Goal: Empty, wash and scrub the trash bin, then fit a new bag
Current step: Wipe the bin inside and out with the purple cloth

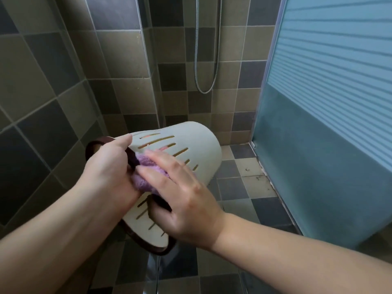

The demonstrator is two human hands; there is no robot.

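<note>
A cream plastic trash bin (197,145) with slotted sides and a dark brown rim is held in the air on its side, its base pointing away and up to the right. My left hand (108,166) grips the brown rim at the upper left, fingers curled over it. My right hand (182,196) presses a purple cloth (146,166) flat against the bin's slotted outer wall, fingers straight and spread. Most of the cloth is hidden under my right hand. The bin's inside is not visible.
This is a tiled shower corner with grey and tan wall tiles. A metal shower hose (206,60) hangs in a loop on the back wall. A frosted blue glass door (328,124) stands at the right. Tiled floor (244,187) lies below the bin.
</note>
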